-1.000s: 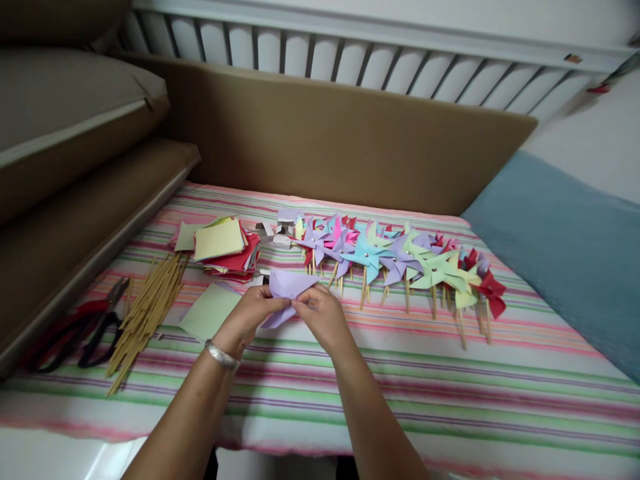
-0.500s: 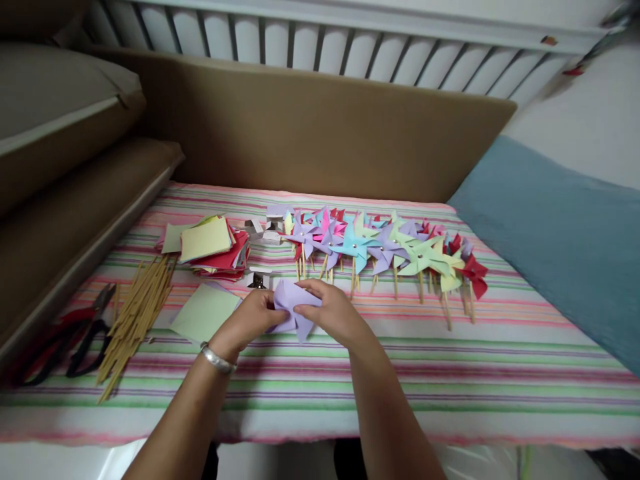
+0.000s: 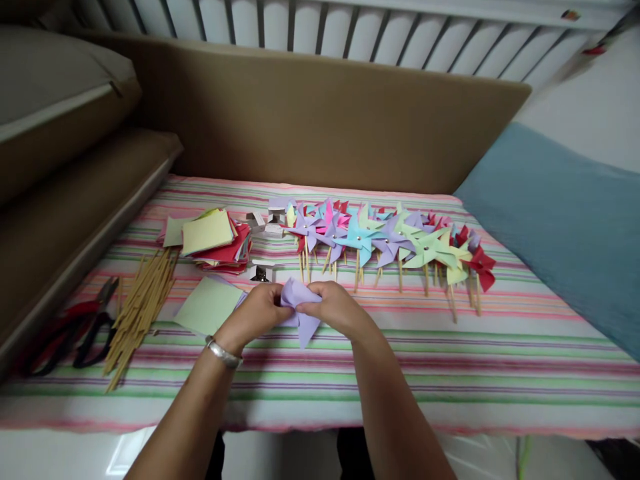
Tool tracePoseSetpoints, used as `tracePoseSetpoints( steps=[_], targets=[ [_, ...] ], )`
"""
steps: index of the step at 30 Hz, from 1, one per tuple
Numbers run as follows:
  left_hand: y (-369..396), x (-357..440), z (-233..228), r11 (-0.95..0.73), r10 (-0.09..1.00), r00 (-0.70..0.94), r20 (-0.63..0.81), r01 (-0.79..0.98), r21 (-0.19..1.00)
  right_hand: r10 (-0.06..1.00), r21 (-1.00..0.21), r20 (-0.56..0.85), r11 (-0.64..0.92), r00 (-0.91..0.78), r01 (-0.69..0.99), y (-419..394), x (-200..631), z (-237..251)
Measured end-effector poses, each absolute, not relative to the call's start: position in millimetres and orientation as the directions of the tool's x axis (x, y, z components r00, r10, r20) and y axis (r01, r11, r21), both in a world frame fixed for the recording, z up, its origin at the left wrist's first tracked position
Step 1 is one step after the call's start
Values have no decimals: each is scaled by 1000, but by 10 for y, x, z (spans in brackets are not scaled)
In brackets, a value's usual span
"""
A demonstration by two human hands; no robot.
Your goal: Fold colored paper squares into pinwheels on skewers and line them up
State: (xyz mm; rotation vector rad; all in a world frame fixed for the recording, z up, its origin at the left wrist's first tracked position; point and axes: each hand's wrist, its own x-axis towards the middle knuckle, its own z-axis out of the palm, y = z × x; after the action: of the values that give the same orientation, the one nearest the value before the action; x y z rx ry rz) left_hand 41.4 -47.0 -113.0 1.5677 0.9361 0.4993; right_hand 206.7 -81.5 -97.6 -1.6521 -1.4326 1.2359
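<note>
Purple paper (image 3: 307, 325), one piece, was pinched by the left hand (image 3: 259, 311) and right hand (image 3: 338, 309) below frame centre. One silver bracelet (image 3: 223, 353) was worn, lower left.

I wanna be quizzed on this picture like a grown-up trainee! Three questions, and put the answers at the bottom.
1. True or false: the bracelet is on the right wrist.
2. What lies beside the scissors? A) pinwheels B) boxes C) sticks
3. Fill in: the left hand and right hand both hold ____ paper.

Key:
1. False; the bracelet is on the left wrist.
2. C
3. purple
</note>
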Motion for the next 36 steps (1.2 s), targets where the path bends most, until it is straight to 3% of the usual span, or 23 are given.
tracePoseSetpoints(
  steps=[6,10,13,16,19,32,36],
  targets=[
    [-437,390,-1146,-45,859,504,-89,247,968,966,-929,-260,-248,-8,273,-763,2041,-1092],
    [-409,421,-1133,-74,970,241,32,171,982,969,-961,-237,-244,67,130,-704,2043,-1162],
    [-431,501,-1119,-1,999,42,3,-44,999,961,-977,-213,-211,178,-35,-672,2031,-1177],
    [-494,602,-1119,217,972,162,-173,-317,923,942,-969,-198,-147,272,-196,-660,1976,-1178],
    [-546,667,-1138,367,915,324,-242,-415,832,932,-951,-198,-107,304,-289,-661,1885,-1182],
    [-497,644,-1175,386,922,193,-336,-526,758,941,-932,-199,-95,274,-350,-655,1729,-1210],
    [-396,503,-1151,368,927,142,-348,-527,766,942,-981,-119,-64,314,-182,-653,1793,-1202]
  ],
)
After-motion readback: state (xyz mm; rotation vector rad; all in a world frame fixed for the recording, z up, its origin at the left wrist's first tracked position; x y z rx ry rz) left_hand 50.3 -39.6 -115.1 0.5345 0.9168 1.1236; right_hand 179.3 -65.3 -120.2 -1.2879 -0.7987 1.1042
